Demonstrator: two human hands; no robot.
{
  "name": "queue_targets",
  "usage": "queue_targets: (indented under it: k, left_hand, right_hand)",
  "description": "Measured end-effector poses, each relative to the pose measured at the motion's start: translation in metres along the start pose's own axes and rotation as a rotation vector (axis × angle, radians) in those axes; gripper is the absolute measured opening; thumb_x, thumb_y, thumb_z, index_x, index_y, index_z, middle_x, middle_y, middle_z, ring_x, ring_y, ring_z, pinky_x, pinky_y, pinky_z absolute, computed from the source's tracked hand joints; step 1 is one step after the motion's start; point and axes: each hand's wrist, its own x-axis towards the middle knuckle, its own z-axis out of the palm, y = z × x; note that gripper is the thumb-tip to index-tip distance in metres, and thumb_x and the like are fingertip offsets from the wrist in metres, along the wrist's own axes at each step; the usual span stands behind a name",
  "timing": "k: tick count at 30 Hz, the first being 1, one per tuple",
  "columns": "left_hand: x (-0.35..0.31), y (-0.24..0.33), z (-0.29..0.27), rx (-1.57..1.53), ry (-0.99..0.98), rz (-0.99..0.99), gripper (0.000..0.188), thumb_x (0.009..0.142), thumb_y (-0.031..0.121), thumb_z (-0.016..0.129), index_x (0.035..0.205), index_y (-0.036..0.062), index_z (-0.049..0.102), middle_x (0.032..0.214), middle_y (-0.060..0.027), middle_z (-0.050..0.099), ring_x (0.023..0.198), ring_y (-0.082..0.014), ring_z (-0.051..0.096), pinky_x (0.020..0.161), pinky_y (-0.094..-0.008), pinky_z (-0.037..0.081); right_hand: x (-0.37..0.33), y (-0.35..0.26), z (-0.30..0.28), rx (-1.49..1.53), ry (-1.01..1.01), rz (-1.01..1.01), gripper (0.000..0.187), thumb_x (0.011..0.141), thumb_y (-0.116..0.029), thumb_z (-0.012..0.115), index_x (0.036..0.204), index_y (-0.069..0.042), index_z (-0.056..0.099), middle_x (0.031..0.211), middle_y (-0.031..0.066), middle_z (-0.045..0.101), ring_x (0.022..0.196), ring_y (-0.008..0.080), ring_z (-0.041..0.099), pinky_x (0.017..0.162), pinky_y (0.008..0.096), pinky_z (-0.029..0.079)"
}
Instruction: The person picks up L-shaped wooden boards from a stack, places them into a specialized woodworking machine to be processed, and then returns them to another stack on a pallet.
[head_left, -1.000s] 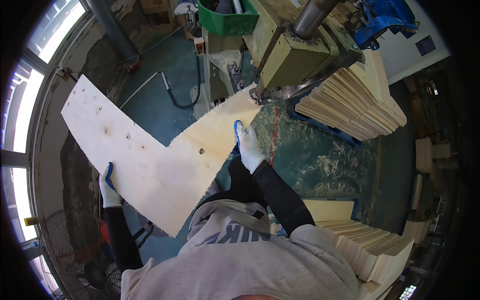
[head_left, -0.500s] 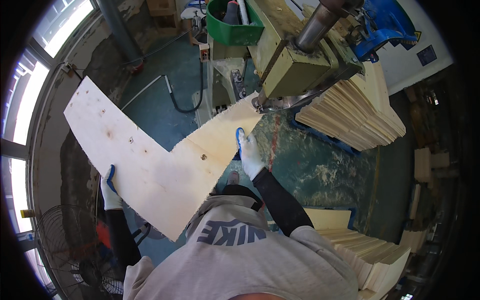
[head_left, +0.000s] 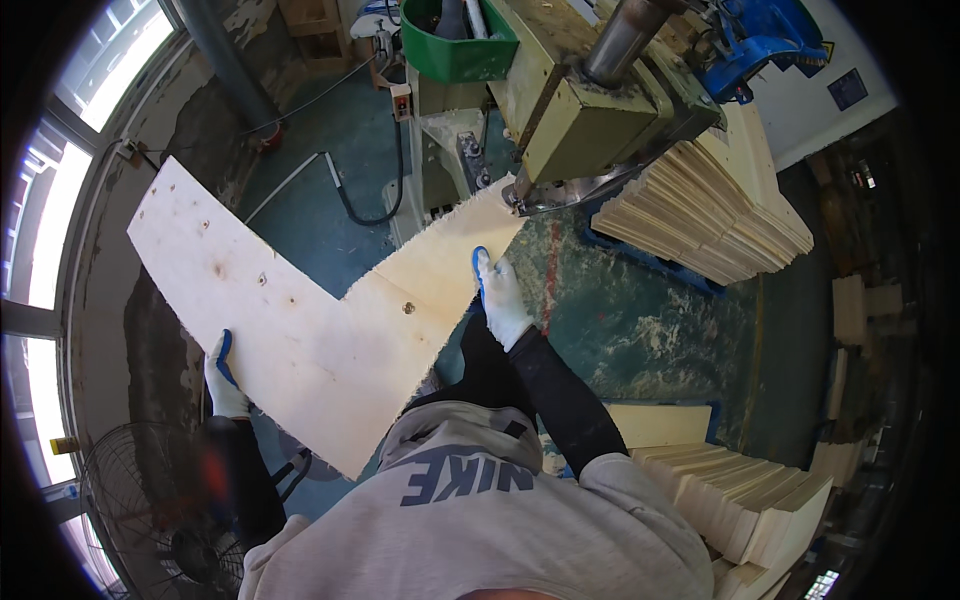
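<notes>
A large, pale, angled plywood panel [head_left: 330, 345] with knots and rough edges spans the space in front of me. My left hand [head_left: 224, 375], in a white glove with blue coating, grips its lower left edge, thumb on top and fingers hidden beneath. On the near right edge, my right hand [head_left: 502, 298] is closed in the same kind of glove, its blue thumb lying on the face. The panel's far right end touches the metal working head [head_left: 540, 195] of a green machine [head_left: 590, 130]; the exact contact point is small and partly hidden.
A stack of cut plywood pieces [head_left: 690, 215] stands right of the machine. Another stack [head_left: 740, 500] lies at my lower right. A fan [head_left: 150, 500] is at lower left, beside the windows. A green bin [head_left: 460, 50] sits on the machine, and a black hose [head_left: 365, 215] hangs below it.
The panel and both hands hold nearly the same place, with the right hand slightly higher in view. My view has shifted a little, and my legs have moved below the panel.
</notes>
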Motion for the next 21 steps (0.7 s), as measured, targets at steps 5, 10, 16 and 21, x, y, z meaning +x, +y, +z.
queue_targets:
  k: [5, 10, 16, 21]
  left_hand:
    - [0.003, 0.0, -0.004, -0.033, 0.008, -0.017, 0.05, 0.097, 0.019, 0.061, 0.142, 0.0004, 0.049, 0.134, -0.0183, 0.061, 0.115, -0.0338, 0.065, 0.097, -0.0476, 0.055]
    - [0.0, 0.005, 0.006, -0.047, -0.031, -0.026, 0.052, 0.097, 0.018, 0.062, 0.144, 0.0003, 0.048, 0.135, -0.0185, 0.061, 0.116, -0.0342, 0.065, 0.097, -0.0489, 0.055]
    - [-0.003, -0.002, -0.009, -0.035, -0.024, -0.002, 0.05, 0.098, 0.018, 0.061, 0.143, -0.0008, 0.048, 0.133, -0.0183, 0.062, 0.114, -0.0336, 0.066, 0.096, -0.0471, 0.056]
    - [-0.025, 0.006, -0.013, -0.088, -0.043, -0.124, 0.053, 0.1, 0.025, 0.058, 0.145, -0.0022, 0.047, 0.135, -0.0191, 0.062, 0.116, -0.0322, 0.065, 0.102, -0.0442, 0.053]
  right_hand:
    - [-0.011, -0.015, 0.005, -0.007, -0.004, -0.029, 0.032, 0.107, -0.037, 0.054, 0.1, -0.006, 0.059, 0.085, -0.0038, 0.056, 0.075, 0.0045, 0.048, 0.067, 0.0244, 0.042]
    - [0.0, 0.0, 0.001, 0.008, 0.013, -0.011, 0.028, 0.107, -0.033, 0.053, 0.101, -0.006, 0.057, 0.08, -0.0042, 0.053, 0.068, 0.0056, 0.047, 0.062, 0.0262, 0.04]
    - [-0.002, -0.003, 0.0, 0.113, -0.022, -0.057, 0.03, 0.106, -0.029, 0.054, 0.118, -0.002, 0.058, 0.105, 0.0031, 0.063, 0.093, 0.0091, 0.058, 0.082, 0.0271, 0.048]
    - [-0.032, -0.013, 0.011, 0.226, -0.09, -0.093, 0.031, 0.105, -0.024, 0.057, 0.127, -0.001, 0.057, 0.117, 0.0034, 0.065, 0.106, 0.0097, 0.06, 0.094, 0.028, 0.048]
